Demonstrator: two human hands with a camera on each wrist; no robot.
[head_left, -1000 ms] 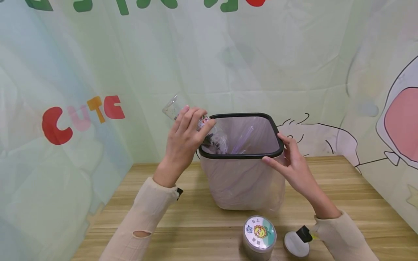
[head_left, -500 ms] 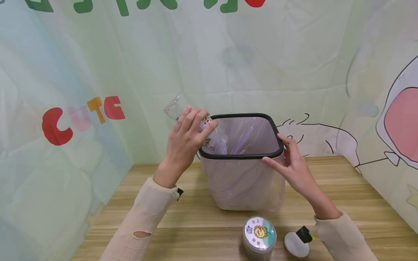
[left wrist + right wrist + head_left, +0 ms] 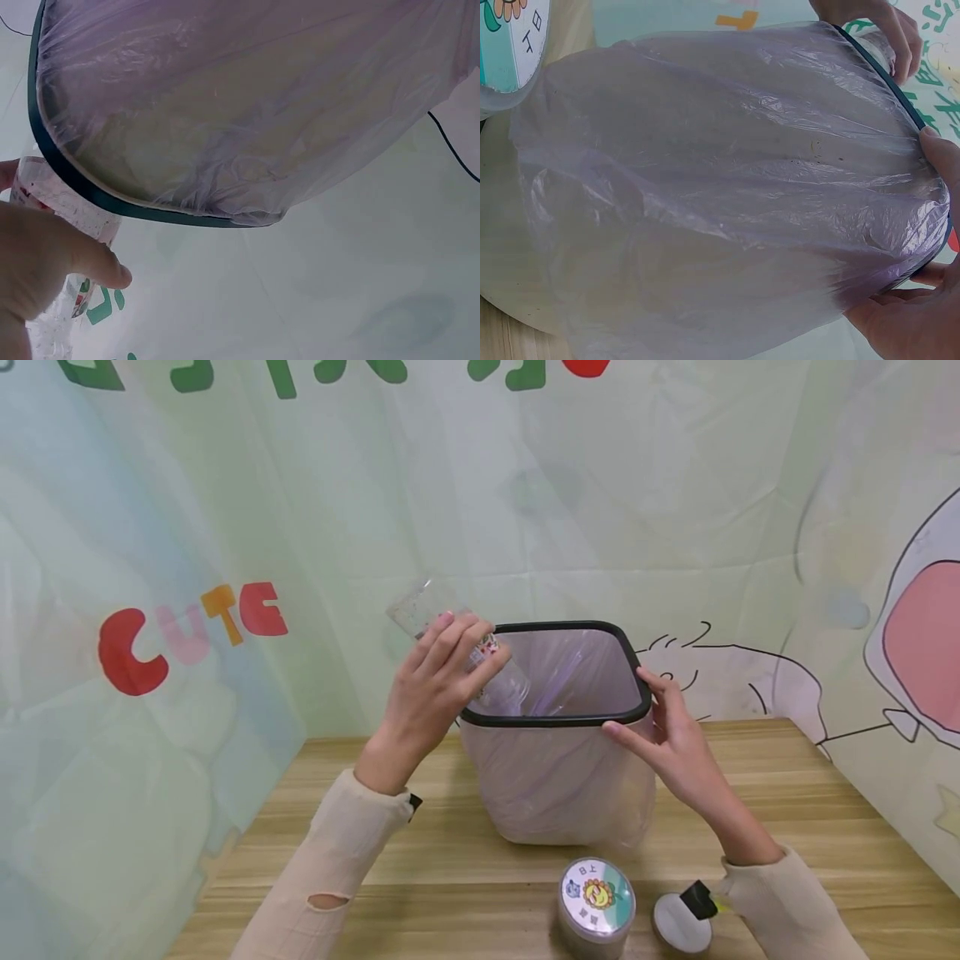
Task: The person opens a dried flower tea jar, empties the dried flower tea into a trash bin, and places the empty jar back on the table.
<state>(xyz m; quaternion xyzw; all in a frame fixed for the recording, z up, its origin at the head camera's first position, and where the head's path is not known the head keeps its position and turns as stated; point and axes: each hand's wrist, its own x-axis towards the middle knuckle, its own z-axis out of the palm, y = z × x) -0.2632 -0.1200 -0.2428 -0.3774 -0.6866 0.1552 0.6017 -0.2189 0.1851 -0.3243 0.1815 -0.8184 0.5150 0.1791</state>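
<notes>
My left hand (image 3: 435,693) grips a clear plastic jar (image 3: 420,607) with a flowered label. The jar is tilted, its lower end inside the left side of the trash bin (image 3: 562,777). Only small specks cling to the jar's walls. A translucent purplish bag lines the bin and hangs over its outside, under a black rim (image 3: 555,721). My right hand (image 3: 675,743) holds the rim at its right front corner, the thumb on the front edge and the fingers around the right side. The left wrist view shows the left thumb (image 3: 105,266) along the jar.
In front of the bin, on the wooden table (image 3: 450,910), stands a round container (image 3: 597,897) with a sunflower picture on top. A white disc (image 3: 681,927) lies right of it, partly covered by a black block (image 3: 699,900) at the right sleeve. A printed curtain (image 3: 465,485) hangs behind.
Dark bits near the jar's lower end have dropped out of sight, leaving it clear. My left hand and the jar have shifted slightly right. The right hand and the bin have stayed put.
</notes>
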